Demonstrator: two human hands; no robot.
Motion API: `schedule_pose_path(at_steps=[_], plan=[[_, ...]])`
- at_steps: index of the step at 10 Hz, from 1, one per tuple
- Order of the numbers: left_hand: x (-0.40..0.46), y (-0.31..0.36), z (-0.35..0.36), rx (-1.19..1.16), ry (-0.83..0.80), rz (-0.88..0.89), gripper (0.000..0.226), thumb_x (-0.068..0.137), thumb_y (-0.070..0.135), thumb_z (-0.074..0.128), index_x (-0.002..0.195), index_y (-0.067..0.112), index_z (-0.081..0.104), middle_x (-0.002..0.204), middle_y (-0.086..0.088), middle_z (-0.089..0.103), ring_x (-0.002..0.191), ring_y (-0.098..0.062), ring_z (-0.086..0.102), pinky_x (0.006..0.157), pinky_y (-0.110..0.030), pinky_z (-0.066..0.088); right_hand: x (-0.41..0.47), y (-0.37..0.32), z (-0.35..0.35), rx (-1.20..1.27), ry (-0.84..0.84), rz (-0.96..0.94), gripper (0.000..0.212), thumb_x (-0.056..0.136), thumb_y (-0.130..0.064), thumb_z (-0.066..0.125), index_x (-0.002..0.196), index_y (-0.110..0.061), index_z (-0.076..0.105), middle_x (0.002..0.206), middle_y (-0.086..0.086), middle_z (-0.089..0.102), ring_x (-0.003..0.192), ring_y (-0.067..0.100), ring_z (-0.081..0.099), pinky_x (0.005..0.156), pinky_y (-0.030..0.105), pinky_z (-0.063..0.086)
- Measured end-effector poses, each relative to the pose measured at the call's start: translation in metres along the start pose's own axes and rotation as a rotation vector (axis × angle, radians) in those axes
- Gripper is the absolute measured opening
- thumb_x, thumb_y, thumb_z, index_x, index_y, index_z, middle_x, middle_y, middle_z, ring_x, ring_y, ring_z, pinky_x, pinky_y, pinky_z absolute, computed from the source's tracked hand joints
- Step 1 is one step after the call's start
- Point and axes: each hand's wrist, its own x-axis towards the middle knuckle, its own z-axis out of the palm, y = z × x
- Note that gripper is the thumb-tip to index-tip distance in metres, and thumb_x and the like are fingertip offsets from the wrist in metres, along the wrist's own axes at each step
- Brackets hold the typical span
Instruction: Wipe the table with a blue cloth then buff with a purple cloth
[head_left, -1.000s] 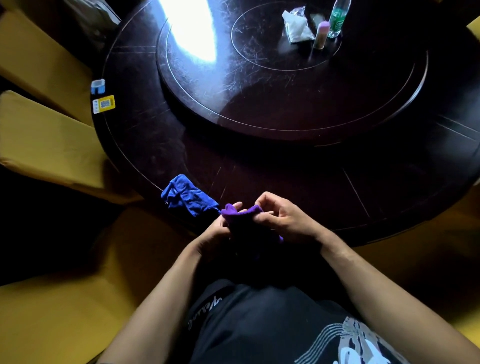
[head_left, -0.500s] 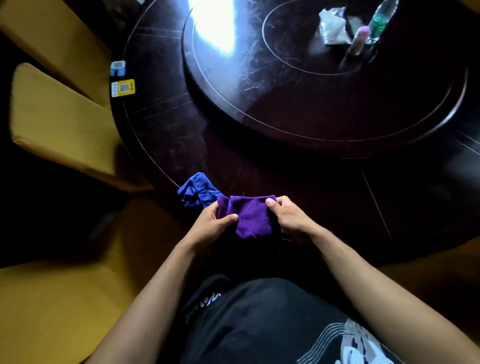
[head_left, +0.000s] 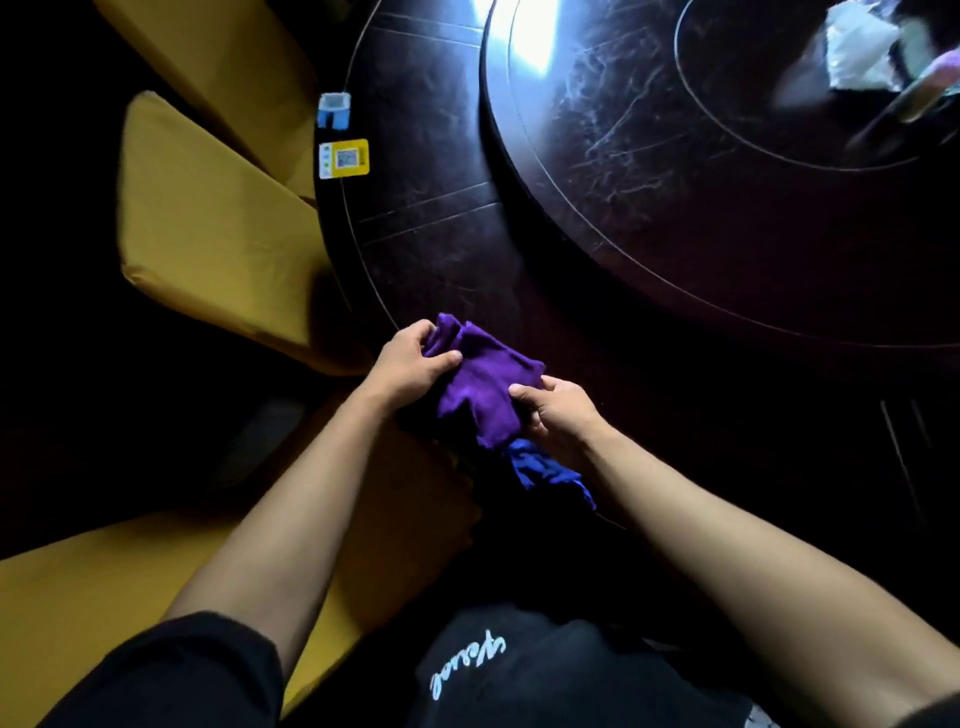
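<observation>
A single head-worn camera looks steeply down and forward, close above the hands (head_left: 483, 395) at the near-left edge of the dark round wooden surface (head_left: 441, 234).

The purple cloth (head_left: 480, 387) is no longer a small bunch pinched between the fingers; it now hangs spread between the two hands, wider than a second ago. The left hand (head_left: 410, 364) grips its far upper corner and the right hand (head_left: 558, 415) pinches its near edge, so the hands sit further apart, the left one further from the body than the right. The blue cloth (head_left: 545, 470), which lay just beyond the left hand before, now shows below the purple one, tucked against the right wrist.
</observation>
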Motion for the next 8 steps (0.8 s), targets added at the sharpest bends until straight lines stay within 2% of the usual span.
schedule_pose_path(at_steps=[2,3,4,5,6,7,8], plan=[[0.059,-0.007,-0.035,0.186,0.013,0.026,0.024,0.079,0.039,0.077,0.081,0.029,0.055,0.076,0.01,0.065,0.068,-0.006,0.06,0.064,-0.025,0.043,0.038,-0.016,0.047,0.053,0.095,0.021,0.018,0.089,0.007,0.061,0.08,-0.009,0.058,0.07,0.005,0.067,0.057,0.013,0.066,0.061,0.034,0.056],[0.079,-0.01,-0.041,0.266,-0.008,0.023,0.019,0.082,0.034,0.073,0.088,0.028,0.055,0.086,0.002,0.068,0.078,-0.018,0.064,0.071,-0.029,0.046,0.051,-0.018,0.058,0.042,0.133,0.098,0.019,0.089,0.004,0.057,0.082,-0.014,0.054,0.069,0.002,0.059,0.06,0.015,0.056,0.064,0.034,0.047],[0.086,-0.014,-0.038,0.327,-0.035,0.048,0.019,0.083,0.028,0.069,0.096,0.026,0.055,0.093,-0.004,0.069,0.085,-0.025,0.066,0.076,-0.032,0.048,0.054,-0.014,0.059,0.092,0.117,0.147,0.02,0.091,0.001,0.052,0.092,-0.019,0.053,0.07,0.003,0.054,0.059,0.016,0.05,0.061,0.031,0.043],[0.084,-0.016,-0.028,0.419,-0.057,0.075,0.034,0.083,0.024,0.065,0.115,0.018,0.055,0.112,-0.011,0.065,0.103,-0.03,0.062,0.09,-0.039,0.05,0.052,-0.007,0.048,0.146,0.153,0.138,0.017,0.094,0.0,0.049,0.104,-0.01,0.058,0.096,0.01,0.065,0.091,0.03,0.067,0.088,0.04,0.055],[0.076,-0.012,-0.024,0.509,-0.008,0.085,0.045,0.084,0.024,0.063,0.126,0.014,0.051,0.122,-0.014,0.057,0.114,-0.034,0.056,0.097,-0.049,0.047,0.046,-0.003,0.033,0.162,0.197,0.097,0.02,0.097,0.001,0.047,0.112,-0.006,0.057,0.108,0.014,0.064,0.105,0.036,0.067,0.093,0.043,0.056],[0.048,0.002,-0.002,0.578,0.115,0.186,0.046,0.084,0.023,0.061,0.128,0.01,0.055,0.128,-0.014,0.054,0.118,-0.035,0.051,0.099,-0.051,0.045,0.035,0.0,0.005,0.067,0.268,0.039,0.026,0.096,0.004,0.044,0.116,0.0,0.059,0.108,0.017,0.066,0.09,0.031,0.071,0.077,0.033,0.061],[0.029,0.008,0.02,0.543,0.087,0.289,0.042,0.085,0.019,0.059,0.125,0.008,0.059,0.126,-0.014,0.056,0.116,-0.035,0.052,0.098,-0.05,0.046,0.025,0.003,-0.016,-0.078,0.35,-0.006,0.025,0.095,0.004,0.044,0.109,-0.003,0.064,0.108,0.017,0.068,0.081,0.022,0.07,0.071,0.027,0.059]])
